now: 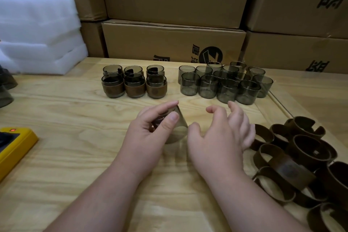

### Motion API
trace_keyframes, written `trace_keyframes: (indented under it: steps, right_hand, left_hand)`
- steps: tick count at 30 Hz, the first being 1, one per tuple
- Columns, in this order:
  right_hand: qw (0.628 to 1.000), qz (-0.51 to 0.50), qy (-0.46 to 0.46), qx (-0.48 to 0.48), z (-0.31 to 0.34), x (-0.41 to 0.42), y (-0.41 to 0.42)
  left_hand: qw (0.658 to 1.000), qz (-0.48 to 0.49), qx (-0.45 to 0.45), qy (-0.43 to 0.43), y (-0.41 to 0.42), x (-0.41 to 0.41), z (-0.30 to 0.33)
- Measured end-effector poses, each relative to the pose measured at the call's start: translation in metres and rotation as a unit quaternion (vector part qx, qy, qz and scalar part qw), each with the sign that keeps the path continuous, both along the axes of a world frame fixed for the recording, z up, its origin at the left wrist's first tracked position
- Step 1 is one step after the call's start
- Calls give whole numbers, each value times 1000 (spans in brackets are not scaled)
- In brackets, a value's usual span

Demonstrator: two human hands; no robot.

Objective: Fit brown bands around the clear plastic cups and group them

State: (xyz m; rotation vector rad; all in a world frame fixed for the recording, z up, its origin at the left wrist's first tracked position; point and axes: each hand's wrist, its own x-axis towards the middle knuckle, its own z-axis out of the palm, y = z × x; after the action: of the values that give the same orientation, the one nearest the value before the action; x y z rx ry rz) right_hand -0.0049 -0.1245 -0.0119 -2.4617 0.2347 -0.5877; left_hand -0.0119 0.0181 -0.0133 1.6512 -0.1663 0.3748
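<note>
Head view: left hand grips a clear cup tipped on its side just above the wooden table, thumb across the near wall and fingers curled over the top; something dark shows through the cup under the fingers, though I cannot tell whether it is a band. Right hand hangs just beside the cup with its fingers loosely spread and holds nothing, the thumb tip close to the cup's rim. To its right, a heap of brown bands lies on the table, near the little finger. At the back stand six banded cups in two neat rows, and well apart to their right a cluster of bare cups. Cardboard boxes wall off the far edge, white foam sheets sit at back left, and a yellow device lies at the left edge

Judging from this, a bare cup has been picked and the step in hand is fetching a band for it. The next move likely calls for the free hand to reach right, pinch a single loop out of the tangled heap without dragging its neighbours, and slide it over the cup while the other hand holds the cup steady
</note>
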Motion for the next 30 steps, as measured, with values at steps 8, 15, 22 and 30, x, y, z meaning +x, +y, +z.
trace_keyframes:
  steps: [8,15,22,30]
  right_hand:
    - [997,6,55,56,-3,5,-5]
    - [1000,8,22,8,1,3,-6]
    - [999,36,12,32,1,1,-7]
    - [996,65,-10,63,2,1,-7]
  left_hand:
    - [999,9,50,17,-2,0,1]
    - [983,29,173,46,0,4,-6]
    - [982,22,178,61,1,7,-11]
    - [984,73,156,42,3,11,-18]
